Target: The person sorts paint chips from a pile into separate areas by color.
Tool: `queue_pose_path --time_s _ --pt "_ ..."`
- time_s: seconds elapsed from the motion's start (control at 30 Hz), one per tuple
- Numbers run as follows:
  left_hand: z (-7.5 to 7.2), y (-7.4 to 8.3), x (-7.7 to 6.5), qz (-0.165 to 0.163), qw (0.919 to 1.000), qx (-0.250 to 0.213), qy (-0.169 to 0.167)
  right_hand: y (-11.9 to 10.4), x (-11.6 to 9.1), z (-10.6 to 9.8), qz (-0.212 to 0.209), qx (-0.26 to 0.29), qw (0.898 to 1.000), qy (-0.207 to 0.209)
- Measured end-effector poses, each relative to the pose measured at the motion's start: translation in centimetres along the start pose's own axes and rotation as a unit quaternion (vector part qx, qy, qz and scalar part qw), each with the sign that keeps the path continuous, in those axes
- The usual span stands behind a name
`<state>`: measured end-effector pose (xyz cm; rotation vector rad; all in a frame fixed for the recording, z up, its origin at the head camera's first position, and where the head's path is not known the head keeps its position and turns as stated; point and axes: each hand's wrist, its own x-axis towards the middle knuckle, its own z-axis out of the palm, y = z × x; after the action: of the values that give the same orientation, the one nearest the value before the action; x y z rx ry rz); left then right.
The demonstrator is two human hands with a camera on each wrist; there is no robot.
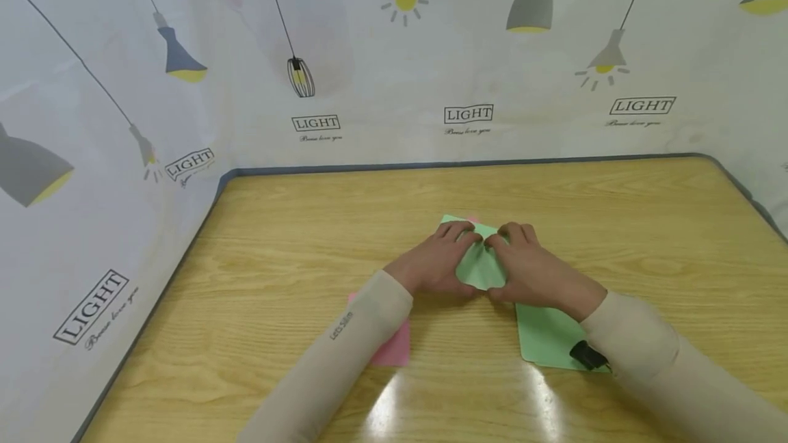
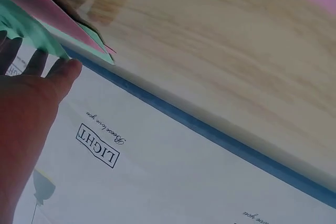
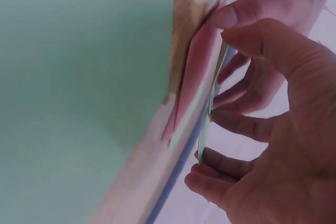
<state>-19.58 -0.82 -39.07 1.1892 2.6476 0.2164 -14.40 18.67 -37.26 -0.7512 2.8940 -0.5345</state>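
Out in front of me, both hands pinch a creased sheet of green paper (image 1: 481, 271) from its two sides. My left hand (image 1: 437, 262) holds the left side with curled fingers. On the opposite side, the thumb and fingers of my right hand (image 1: 532, 265) grip it, and the two hands nearly meet. In the right wrist view the green sheet (image 3: 203, 135) shows edge-on at the right fingertips. Close by on the table lies folded pink paper (image 3: 197, 64) with a green layer along it, mostly hidden by the hands in the head view.
Pink paper (image 1: 394, 347) lies partly under the left sleeve. By the right forearm sits more green paper (image 1: 548, 337) with a black binder clip (image 1: 587, 355) on it. A white printed curtain (image 1: 382, 87) borders the wooden table (image 1: 295, 238).
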Motion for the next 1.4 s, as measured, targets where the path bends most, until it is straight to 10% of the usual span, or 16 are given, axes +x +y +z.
queue_pose_path --time_s 0.43,0.77,1.13,1.4 --pt "-0.7 3.8 -0.7 0.089 0.9953 -0.023 0.031 2.0 -5.7 -3.0 -0.044 0.017 0.999 -0.023" --pt "0.7 8.7 -0.4 0.111 0.9925 0.048 -0.019 4.4 -10.4 -2.9 -0.05 0.024 0.997 -0.047" --pt "2.8 10.2 -0.5 0.131 0.9786 0.159 0.004 5.9 -10.7 -1.6 -0.105 0.02 0.993 -0.059" --pt "2.8 10.1 -0.5 0.127 0.9808 0.148 0.003 5.9 -10.1 -1.4 -0.092 0.036 0.992 -0.078"
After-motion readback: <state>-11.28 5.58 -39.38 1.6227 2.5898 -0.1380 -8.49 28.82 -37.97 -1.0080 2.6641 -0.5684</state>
